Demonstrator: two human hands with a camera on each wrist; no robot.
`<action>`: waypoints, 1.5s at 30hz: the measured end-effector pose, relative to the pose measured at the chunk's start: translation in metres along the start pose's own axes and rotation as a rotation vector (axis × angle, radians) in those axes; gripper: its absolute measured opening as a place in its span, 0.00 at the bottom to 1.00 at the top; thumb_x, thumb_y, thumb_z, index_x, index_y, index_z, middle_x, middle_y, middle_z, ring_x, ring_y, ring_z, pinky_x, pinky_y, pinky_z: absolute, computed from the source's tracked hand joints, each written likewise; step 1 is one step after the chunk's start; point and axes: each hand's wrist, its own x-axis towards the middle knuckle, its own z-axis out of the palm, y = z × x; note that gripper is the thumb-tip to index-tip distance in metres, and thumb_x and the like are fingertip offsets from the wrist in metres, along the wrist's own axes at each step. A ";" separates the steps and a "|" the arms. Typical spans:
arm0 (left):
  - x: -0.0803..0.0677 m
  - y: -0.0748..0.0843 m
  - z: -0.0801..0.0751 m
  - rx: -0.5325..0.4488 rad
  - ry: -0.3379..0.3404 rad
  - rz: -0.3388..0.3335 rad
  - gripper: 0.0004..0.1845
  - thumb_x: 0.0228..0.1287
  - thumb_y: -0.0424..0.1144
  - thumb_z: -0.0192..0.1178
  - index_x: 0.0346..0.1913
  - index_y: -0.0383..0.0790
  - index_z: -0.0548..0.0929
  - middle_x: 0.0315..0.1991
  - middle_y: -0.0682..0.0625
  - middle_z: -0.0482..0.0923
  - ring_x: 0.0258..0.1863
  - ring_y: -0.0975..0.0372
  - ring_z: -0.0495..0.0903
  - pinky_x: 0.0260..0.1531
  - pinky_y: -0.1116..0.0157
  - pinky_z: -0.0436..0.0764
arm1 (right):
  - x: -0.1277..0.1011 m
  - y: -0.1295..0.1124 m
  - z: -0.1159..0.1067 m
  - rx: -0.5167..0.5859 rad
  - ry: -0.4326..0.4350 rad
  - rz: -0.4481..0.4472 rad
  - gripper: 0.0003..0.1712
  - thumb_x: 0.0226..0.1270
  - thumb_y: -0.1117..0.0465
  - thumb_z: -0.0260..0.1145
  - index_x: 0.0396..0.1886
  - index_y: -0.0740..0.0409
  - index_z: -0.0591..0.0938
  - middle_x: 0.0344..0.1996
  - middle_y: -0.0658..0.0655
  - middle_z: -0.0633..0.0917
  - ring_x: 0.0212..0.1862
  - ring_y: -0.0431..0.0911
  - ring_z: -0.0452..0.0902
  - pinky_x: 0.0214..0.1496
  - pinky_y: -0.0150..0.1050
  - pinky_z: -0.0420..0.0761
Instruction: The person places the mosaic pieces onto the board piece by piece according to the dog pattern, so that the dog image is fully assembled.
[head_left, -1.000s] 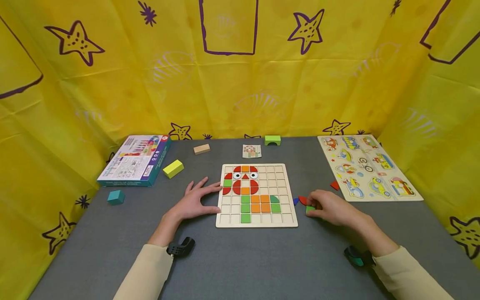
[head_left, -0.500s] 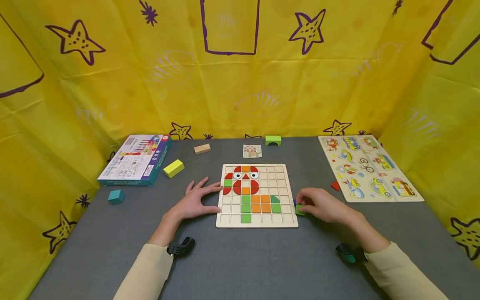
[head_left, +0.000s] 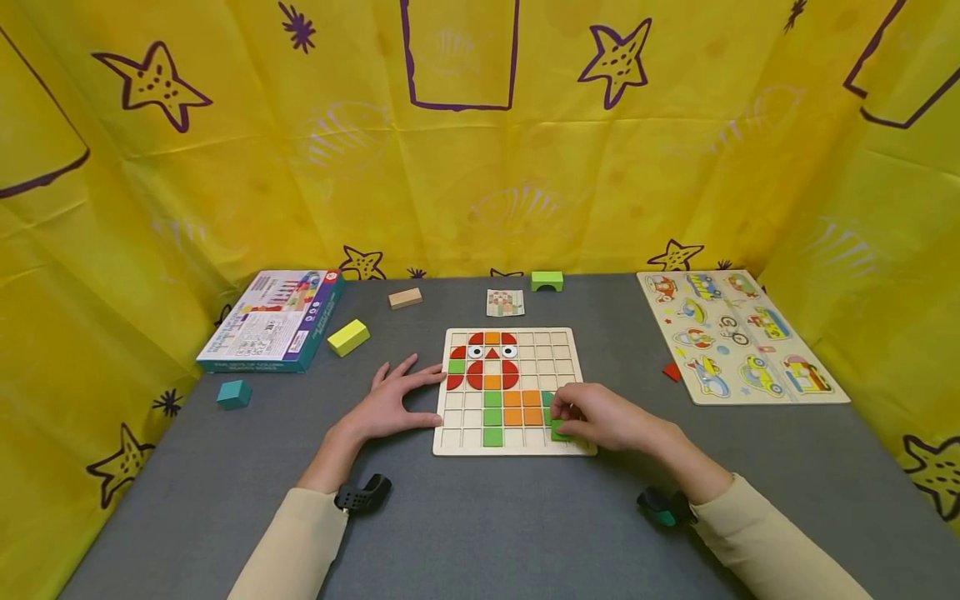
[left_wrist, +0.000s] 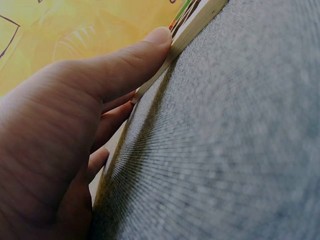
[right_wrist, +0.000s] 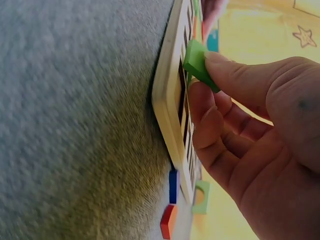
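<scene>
A wooden grid board [head_left: 457, 440] lies on the table, with red, orange, green and white eye tiles set into some squares. My left hand [head_left: 390, 404] rests at its left edge, the thumb [left_wrist: 135, 62] and spread fingers touching the rim. Over the lower right squares, my right hand [head_left: 611, 417] pinches a green square tile [right_wrist: 197, 62] between thumb and fingertips. In the right wrist view the tile is tilted, close to the board's surface. The right fingers partly cover the set green tiles beside it in the head view.
Blue [right_wrist: 174, 186] and red [right_wrist: 169, 221] pieces lie beside the board's right edge. Behind it are a picture card [head_left: 505, 303] and a green arch block [head_left: 547, 282]. A box [head_left: 270, 321] and loose blocks stand left; a vehicle puzzle [head_left: 738, 337] lies right.
My right hand has carried the green square tile leftward from beside the board to above its lower right squares. The left hand has stayed at the left edge.
</scene>
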 end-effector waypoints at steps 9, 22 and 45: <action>0.000 0.000 0.000 -0.002 0.000 0.000 0.41 0.58 0.59 0.72 0.72 0.49 0.74 0.76 0.53 0.63 0.79 0.45 0.42 0.69 0.37 0.29 | 0.000 -0.005 0.005 -0.015 -0.013 -0.018 0.07 0.65 0.66 0.72 0.37 0.54 0.82 0.31 0.42 0.77 0.33 0.37 0.72 0.38 0.35 0.77; 0.000 0.000 0.001 -0.001 0.004 0.005 0.41 0.58 0.59 0.72 0.72 0.49 0.74 0.76 0.53 0.63 0.79 0.44 0.42 0.69 0.37 0.29 | 0.000 -0.005 0.009 -0.031 -0.029 -0.010 0.06 0.67 0.66 0.71 0.37 0.53 0.81 0.30 0.42 0.76 0.32 0.37 0.71 0.37 0.35 0.75; 0.000 0.001 0.000 0.010 0.002 -0.002 0.41 0.58 0.60 0.71 0.72 0.48 0.75 0.76 0.52 0.63 0.79 0.44 0.42 0.69 0.37 0.29 | -0.009 0.002 -0.011 -0.057 0.040 0.031 0.08 0.67 0.62 0.72 0.44 0.57 0.84 0.34 0.43 0.79 0.36 0.39 0.74 0.40 0.37 0.78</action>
